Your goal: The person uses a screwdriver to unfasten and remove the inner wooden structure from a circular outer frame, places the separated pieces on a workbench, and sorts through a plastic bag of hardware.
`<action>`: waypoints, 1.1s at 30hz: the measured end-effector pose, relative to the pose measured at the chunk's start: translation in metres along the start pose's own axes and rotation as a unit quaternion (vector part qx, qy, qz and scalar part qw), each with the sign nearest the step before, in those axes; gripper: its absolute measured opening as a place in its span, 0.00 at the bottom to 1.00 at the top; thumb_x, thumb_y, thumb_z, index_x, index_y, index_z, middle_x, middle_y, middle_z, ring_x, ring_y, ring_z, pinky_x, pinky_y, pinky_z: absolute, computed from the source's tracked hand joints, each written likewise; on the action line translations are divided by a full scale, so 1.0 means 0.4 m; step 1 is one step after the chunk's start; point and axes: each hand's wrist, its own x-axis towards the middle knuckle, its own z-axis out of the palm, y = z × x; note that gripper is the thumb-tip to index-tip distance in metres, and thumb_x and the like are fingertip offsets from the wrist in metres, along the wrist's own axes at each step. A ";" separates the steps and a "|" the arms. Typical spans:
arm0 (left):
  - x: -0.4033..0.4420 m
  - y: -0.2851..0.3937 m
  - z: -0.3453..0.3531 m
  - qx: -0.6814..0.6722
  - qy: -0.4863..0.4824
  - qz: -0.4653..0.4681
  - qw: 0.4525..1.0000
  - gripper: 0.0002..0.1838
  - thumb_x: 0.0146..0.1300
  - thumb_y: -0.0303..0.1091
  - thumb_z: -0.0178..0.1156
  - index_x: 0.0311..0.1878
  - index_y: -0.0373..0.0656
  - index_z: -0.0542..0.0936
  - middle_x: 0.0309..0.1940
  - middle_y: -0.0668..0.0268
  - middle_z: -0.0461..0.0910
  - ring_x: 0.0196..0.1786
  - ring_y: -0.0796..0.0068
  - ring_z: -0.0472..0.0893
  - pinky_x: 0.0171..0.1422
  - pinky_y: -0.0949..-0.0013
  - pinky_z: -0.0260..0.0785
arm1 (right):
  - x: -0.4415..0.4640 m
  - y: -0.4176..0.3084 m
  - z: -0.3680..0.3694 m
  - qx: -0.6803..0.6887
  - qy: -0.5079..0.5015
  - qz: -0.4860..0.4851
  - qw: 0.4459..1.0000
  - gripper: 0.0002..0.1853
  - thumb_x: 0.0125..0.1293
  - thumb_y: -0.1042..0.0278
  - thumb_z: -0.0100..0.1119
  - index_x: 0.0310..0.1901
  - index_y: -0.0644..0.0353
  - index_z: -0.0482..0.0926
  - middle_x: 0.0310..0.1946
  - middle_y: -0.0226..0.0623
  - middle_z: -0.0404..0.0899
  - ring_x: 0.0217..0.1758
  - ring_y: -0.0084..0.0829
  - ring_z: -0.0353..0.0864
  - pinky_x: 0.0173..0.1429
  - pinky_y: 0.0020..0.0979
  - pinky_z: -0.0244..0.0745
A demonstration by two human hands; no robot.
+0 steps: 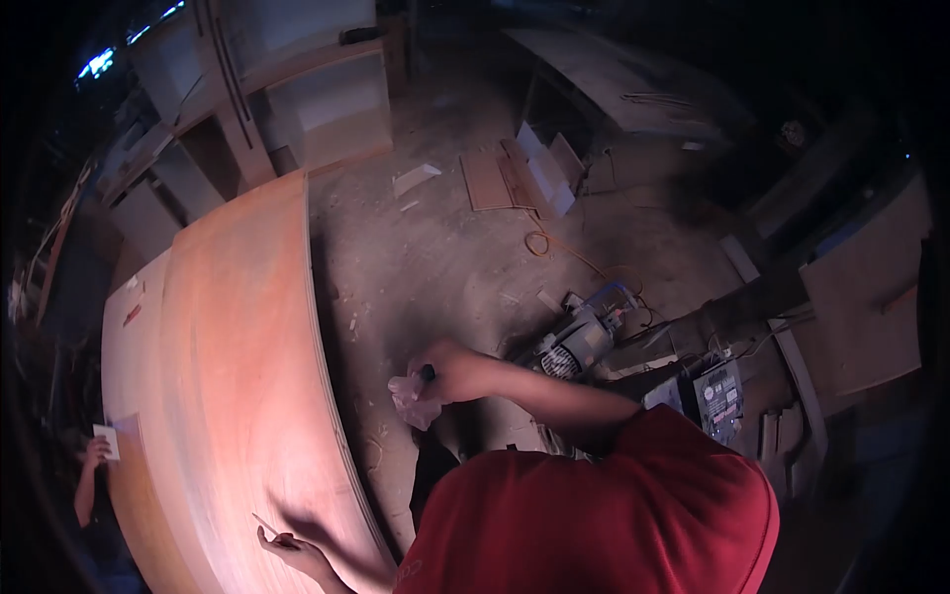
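My left hand (289, 554) is over the near end of a large plywood sheet (237, 327), its fingers closed on a thin pale stick (262, 522), pencil-like in shape. In my right hand (453, 370), held out past the sheet's right edge above the floor, is a crumpled, pinkish see-through plastic bag (416, 404). A small dark object (427, 373) shows at the fingers of that hand; its kind I cannot make out.
Another person's hand (97, 452) holds a white flat piece (111, 443) at the sheet's left edge. A compressor-like machine (579, 342) with an orange hose (569, 249) stands right on the littered floor. Cabinets (322, 109) and a worktable (614, 79) stand farther back.
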 end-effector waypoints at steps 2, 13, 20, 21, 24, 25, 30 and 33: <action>0.026 0.208 0.108 -0.163 -0.090 0.009 0.983 0.25 0.70 0.15 0.46 0.66 0.47 0.75 0.36 0.71 0.65 0.37 0.78 0.64 0.47 0.76 0.61 | 0.068 0.042 -0.038 -0.106 0.088 -0.064 0.988 0.19 0.56 0.62 0.74 0.48 0.61 0.88 0.32 0.45 0.87 0.39 0.44 0.89 0.47 0.42 0.82; 0.304 0.989 0.932 -0.028 -0.471 0.442 0.763 0.53 0.40 0.49 0.86 0.71 0.41 0.74 0.55 0.52 0.75 0.61 0.48 0.70 0.68 0.48 0.65 | 0.513 0.053 -0.333 -0.055 0.144 -0.003 0.988 0.17 0.56 0.63 0.71 0.47 0.58 0.88 0.38 0.49 0.88 0.45 0.52 0.88 0.52 0.45 0.81; 0.442 1.236 1.438 -0.122 -0.529 0.578 0.609 0.15 0.68 0.34 0.58 0.55 0.41 0.81 0.51 0.51 0.79 0.57 0.46 0.73 0.68 0.47 0.63 | 0.650 0.097 -0.764 0.052 0.158 0.014 0.986 0.19 0.63 0.61 0.71 0.55 0.54 0.88 0.49 0.48 0.87 0.51 0.48 0.88 0.54 0.43 0.81; 0.448 1.309 1.474 -0.187 -0.585 0.512 0.600 0.16 0.66 0.34 0.61 0.55 0.40 0.81 0.53 0.52 0.79 0.57 0.49 0.75 0.71 0.47 0.62 | 0.667 0.146 -0.834 0.052 0.167 0.016 0.985 0.19 0.63 0.61 0.71 0.55 0.54 0.88 0.49 0.48 0.87 0.51 0.48 0.88 0.54 0.43 0.81; 0.488 1.469 1.647 -0.194 -0.719 0.399 0.535 0.23 0.65 0.32 0.63 0.63 0.40 0.77 0.56 0.56 0.79 0.60 0.54 0.75 0.72 0.51 0.63 | 0.738 0.338 -1.018 -0.095 0.222 0.031 0.970 0.21 0.65 0.62 0.70 0.60 0.48 0.87 0.53 0.46 0.85 0.55 0.49 0.86 0.59 0.42 0.80; 0.503 1.511 1.713 -0.182 -0.779 0.329 0.502 0.28 0.65 0.30 0.65 0.69 0.40 0.74 0.58 0.59 0.79 0.63 0.58 0.76 0.72 0.54 0.65 | 0.772 0.385 -1.054 -0.110 0.222 0.014 0.969 0.20 0.66 0.62 0.69 0.60 0.47 0.87 0.53 0.45 0.85 0.56 0.49 0.85 0.61 0.42 0.79; 0.585 1.774 1.976 -0.138 -0.885 0.095 0.435 0.31 0.69 0.19 0.60 0.75 0.37 0.67 0.65 0.63 0.76 0.67 0.71 0.74 0.71 0.64 0.69 | 0.932 0.461 -1.319 -0.184 0.167 0.007 0.969 0.13 0.63 0.68 0.67 0.49 0.50 0.87 0.50 0.41 0.85 0.58 0.45 0.83 0.59 0.45 0.80; 0.612 1.912 2.122 -0.165 -0.849 0.181 0.469 0.30 0.70 0.19 0.58 0.75 0.37 0.68 0.65 0.63 0.76 0.66 0.70 0.76 0.71 0.65 0.69 | 1.004 0.527 -1.470 -0.139 0.228 0.044 0.963 0.11 0.59 0.69 0.66 0.44 0.55 0.85 0.44 0.44 0.85 0.51 0.45 0.85 0.54 0.45 0.80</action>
